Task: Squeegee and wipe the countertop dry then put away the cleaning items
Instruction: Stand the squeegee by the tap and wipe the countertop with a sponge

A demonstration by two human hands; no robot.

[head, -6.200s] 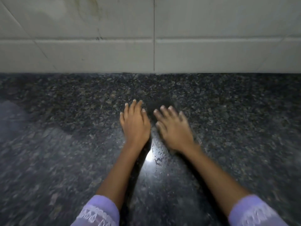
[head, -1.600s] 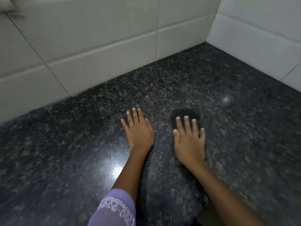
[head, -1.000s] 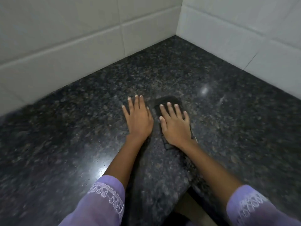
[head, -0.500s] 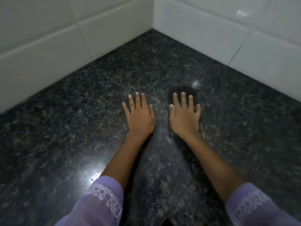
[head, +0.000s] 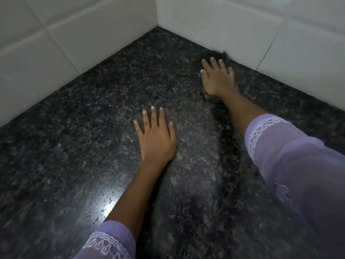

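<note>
The dark speckled granite countertop fills the view and runs into a tiled corner. My right hand lies flat, fingers spread, pressing a dark cloth onto the stone close to the right wall; only the cloth's blurred far edge shows past my fingertips. My left hand rests palm down on the bare counter, nearer to me, holding nothing. Both wrists end in lilac sleeves with white lace trim.
White tiled walls meet in a corner at the top centre and bound the counter on the left and right. A bright light reflection with fine water droplets shows on the stone beside my left forearm.
My right hand has pushed the cloth forward and to the right, up to the right wall. My left hand has stayed flat on the counter. The view has turned further toward the corner.
</note>
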